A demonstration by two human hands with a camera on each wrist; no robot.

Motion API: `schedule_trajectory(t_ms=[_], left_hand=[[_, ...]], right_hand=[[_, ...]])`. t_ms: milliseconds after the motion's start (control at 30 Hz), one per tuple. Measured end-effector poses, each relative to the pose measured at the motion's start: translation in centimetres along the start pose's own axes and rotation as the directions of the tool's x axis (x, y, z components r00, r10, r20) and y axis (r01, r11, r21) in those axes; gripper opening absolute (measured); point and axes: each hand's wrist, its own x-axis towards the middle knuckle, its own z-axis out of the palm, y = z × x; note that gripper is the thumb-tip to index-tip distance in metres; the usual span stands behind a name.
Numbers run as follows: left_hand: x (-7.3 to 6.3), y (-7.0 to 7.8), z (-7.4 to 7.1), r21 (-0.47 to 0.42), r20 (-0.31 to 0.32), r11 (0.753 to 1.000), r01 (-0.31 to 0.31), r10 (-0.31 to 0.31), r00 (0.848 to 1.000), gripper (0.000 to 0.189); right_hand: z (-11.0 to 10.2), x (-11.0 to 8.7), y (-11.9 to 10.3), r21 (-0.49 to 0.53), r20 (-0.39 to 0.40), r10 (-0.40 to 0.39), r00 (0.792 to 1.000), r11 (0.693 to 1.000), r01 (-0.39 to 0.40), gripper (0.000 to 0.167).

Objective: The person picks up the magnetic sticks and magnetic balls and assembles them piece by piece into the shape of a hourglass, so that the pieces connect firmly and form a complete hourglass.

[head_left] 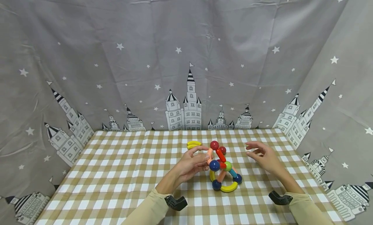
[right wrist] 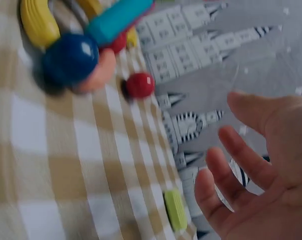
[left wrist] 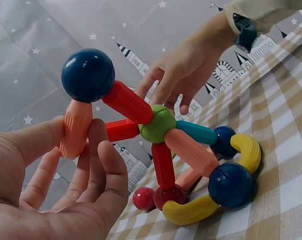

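A magnetic ball-and-stick structure stands on the table, built round a green ball with red, teal and salmon sticks. Its base has dark blue balls joined by curved yellow sticks. At the upper left, my left hand pinches a salmon stick between thumb and fingers. That stick meets a large blue ball, which a red stick links to the green ball. A red ball tops another red stick. My right hand hovers right of the structure, fingers loosely bent, holding nothing.
Two curved yellow sticks lie behind my left hand. A loose red ball sits behind the structure. A light green stick lies on the checked tablecloth. A grey castle-print curtain hangs behind the table.
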Motion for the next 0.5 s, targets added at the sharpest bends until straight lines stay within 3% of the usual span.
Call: schedule_trajectory(t_ms=[267, 500], left_hand=[[-0.3, -0.2, -0.3, 0.007, -0.003, 1.0, 0.004, -0.004, 1.0, 0.052], [-0.4, -0.3, -0.2, 0.002, -0.004, 1.0, 0.004, -0.004, 1.0, 0.054]], right_hand=[[-1.6, 1.5, 2.6, -0.136, -0.139, 0.054, 0.989, 0.988, -0.074, 0.035], [-1.5, 2.9, 5.2, -0.191, -0.149, 0.051, 0.988, 0.978, -0.079, 0.037]])
